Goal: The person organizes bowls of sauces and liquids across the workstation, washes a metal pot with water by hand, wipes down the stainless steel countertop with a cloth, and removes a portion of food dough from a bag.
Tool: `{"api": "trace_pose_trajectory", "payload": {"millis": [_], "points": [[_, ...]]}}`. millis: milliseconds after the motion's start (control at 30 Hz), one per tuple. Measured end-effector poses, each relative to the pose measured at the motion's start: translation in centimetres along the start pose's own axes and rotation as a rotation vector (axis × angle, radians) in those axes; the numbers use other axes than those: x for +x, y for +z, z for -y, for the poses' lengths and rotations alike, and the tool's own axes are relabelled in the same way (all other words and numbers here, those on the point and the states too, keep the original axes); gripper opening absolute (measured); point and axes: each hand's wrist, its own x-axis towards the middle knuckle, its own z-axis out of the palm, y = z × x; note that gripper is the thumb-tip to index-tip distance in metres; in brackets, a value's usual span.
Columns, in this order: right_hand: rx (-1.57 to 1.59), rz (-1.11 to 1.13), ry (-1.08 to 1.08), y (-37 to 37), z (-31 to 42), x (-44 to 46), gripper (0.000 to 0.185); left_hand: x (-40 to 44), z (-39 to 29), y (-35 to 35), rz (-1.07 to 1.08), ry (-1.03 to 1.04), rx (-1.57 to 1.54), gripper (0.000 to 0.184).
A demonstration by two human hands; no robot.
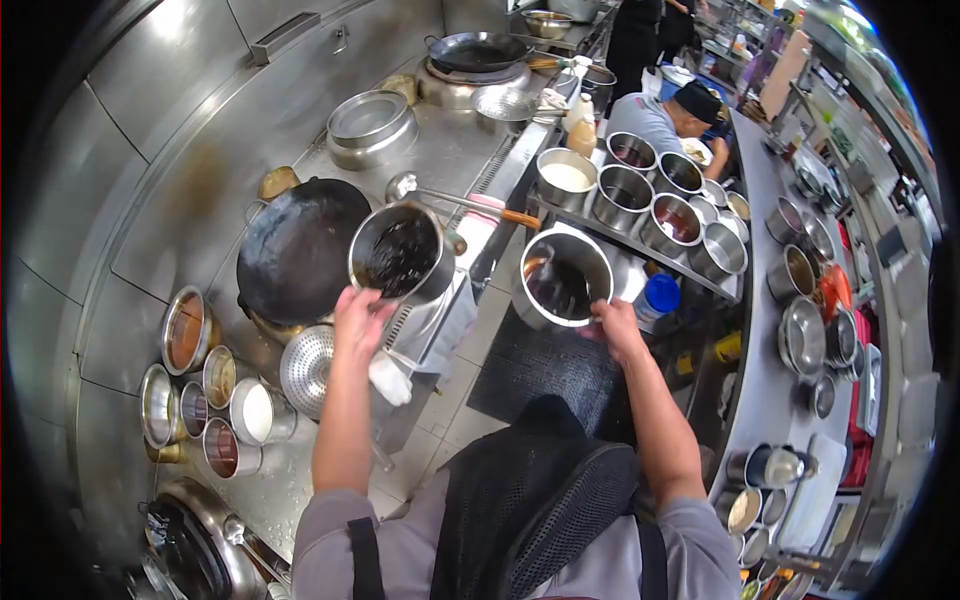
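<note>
My left hand is closed on the near rim of a round steel pot holding dark liquid, tilted beside the black wok. With my right hand I grip the rim of a second steel pot. Dark brown liquid lies inside it too, and this pot is held over the floor gap between stove and counter. A ladle with a wooden handle lies across the stove edge behind both pots. Below my left hand, a perforated strainer rests on the stove top.
Several steel containers of sauces stand on a shelf at right, near a blue-lidded jar. More small containers crowd the stove's left side. Another wok sits farther back. A person bends beyond the shelf. A black mat covers the floor.
</note>
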Motion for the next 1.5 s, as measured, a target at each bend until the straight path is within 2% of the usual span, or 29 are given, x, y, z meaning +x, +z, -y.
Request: {"api": "trace_pose_trajectory", "payload": {"millis": [167,300,400,567,733,833,867,1000,1133,1233,1300,1333,1367,1433,1467,1500], "points": [[0.201,0.046,-0.021,6.7,5.7,17.1,0.024,17.5,2.6,8.1,-0.016,0.065,-0.111,0.015],[0.213,0.047,0.020,12.5,9.5,31.4,0.018,31.2,5.0,12.9,-0.107,0.106,-0.102,0.013],[0.219,0.008,0.066,16.9,10.8,41.8,0.018,39.9,6.2,16.0,-0.227,0.042,-0.084,0.022],[0.159,0.006,0.030,21.9,11.9,53.5,0.023,53.1,9.6,17.9,-0.395,0.028,-0.048,0.022],[0.134,-0.011,0.165,24.5,9.9,62.0,0.019,62.0,12.3,18.8,-0.519,0.001,0.006,0.024],[0.162,-0.071,0.207,25.2,8.2,64.1,0.020,64.5,13.3,19.3,-0.554,-0.008,0.008,0.025],[0.093,-0.053,0.286,25.1,8.2,64.5,0.018,64.9,13.5,19.7,-0.566,-0.010,0.008,0.026],[0.122,-0.106,0.238,26.2,6.8,65.0,0.019,66.2,14.6,20.0,-0.528,-0.003,-0.021,0.028],[0.161,-0.160,0.291,25.9,4.8,65.3,0.021,65.8,15.5,21.3,-0.495,0.005,-0.035,0.028],[0.323,-0.045,0.379,24.6,6.3,63.9,0.027,65.3,16.0,20.7,-0.456,-0.086,0.099,0.019],[0.250,0.086,0.422,23.2,6.0,63.3,0.032,62.9,14.9,21.3,-0.427,-0.137,0.253,0.025],[0.222,0.120,0.447,22.8,9.0,61.1,0.021,61.5,15.7,20.6,-0.290,-0.086,0.379,0.029],[0.216,0.201,0.405,21.4,8.1,60.5,0.020,59.8,16.5,19.6,-0.185,-0.022,0.508,0.034],[0.072,0.306,0.327,20.9,9.5,58.1,0.017,55.6,17.1,18.0,-0.038,0.270,0.757,0.021],[0.000,0.387,0.268,20.7,10.3,56.7,0.014,52.8,16.7,18.0,-0.098,0.237,0.773,0.018],[-0.097,0.410,0.251,20.3,10.1,55.9,0.010,48.6,12.3,19.5,-0.080,0.038,0.764,0.019]]}}
